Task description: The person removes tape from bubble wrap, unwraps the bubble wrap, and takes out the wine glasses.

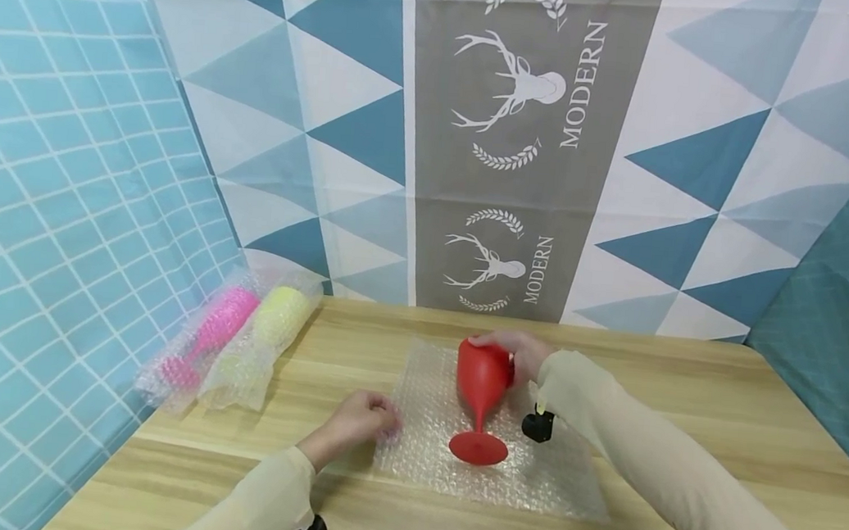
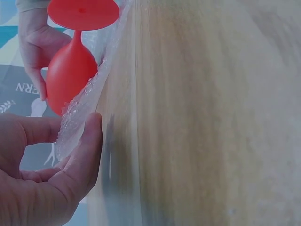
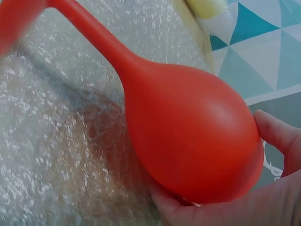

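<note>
A red wine glass is held by its bowl in my right hand, tilted with the round foot toward me. It is over a sheet of bubble wrap spread on the table. In the right wrist view, thumb and fingers curl round the bowl. My left hand is at the sheet's left edge. The left wrist view shows its thumb and fingers pinching the lifted edge of the bubble wrap.
Two bubble-wrapped glasses, one pink and one yellow, lie at the back left of the wooden table. A patterned cloth hangs behind, and a blue checked one stands along the left.
</note>
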The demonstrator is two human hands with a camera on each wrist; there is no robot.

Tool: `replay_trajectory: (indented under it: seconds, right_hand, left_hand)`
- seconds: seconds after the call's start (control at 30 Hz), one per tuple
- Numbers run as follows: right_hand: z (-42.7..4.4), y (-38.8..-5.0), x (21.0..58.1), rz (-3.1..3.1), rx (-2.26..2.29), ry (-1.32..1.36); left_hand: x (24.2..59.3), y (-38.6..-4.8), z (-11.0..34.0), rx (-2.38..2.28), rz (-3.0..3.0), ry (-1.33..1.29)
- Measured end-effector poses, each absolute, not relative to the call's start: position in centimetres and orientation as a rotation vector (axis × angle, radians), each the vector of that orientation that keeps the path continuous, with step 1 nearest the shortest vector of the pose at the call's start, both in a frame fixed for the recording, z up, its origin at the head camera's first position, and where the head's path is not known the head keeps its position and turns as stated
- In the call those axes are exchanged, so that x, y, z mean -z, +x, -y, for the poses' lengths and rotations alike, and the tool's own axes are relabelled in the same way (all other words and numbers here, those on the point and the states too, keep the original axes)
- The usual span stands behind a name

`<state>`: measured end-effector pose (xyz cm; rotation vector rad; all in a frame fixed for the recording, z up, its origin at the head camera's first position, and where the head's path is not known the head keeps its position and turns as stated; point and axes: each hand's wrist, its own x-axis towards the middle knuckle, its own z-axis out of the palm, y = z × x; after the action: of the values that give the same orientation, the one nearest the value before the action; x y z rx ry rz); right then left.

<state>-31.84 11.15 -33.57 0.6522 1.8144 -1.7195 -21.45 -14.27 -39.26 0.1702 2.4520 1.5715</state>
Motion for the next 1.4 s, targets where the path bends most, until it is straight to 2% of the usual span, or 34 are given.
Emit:
replay_trajectory:
  seconds: [0.33,0.7,1.1,1.4]
  right_hand:
    - [-12.0,-31.7,32.6,-1.741,1.753,0.672]
    - [-12.2,-30.7,31.0,-1.764,1.811,0.577]
    - [-13.0,-28.5,29.0,-2.215,1.782,0.233]
    - [-14.1,-27.0,28.2,-2.392,1.688,0.162]
  left_hand:
    - [39.4,-21.7,14.1,-1.567,-2.461,0.147]
    - [39.4,-21.5,14.0,-1.577,-2.449,0.118]
    - [39.2,-21.7,13.8,-1.614,-2.420,0.108]
    - [39.2,-21.4,13.8,-1.583,-2.450,0.132]
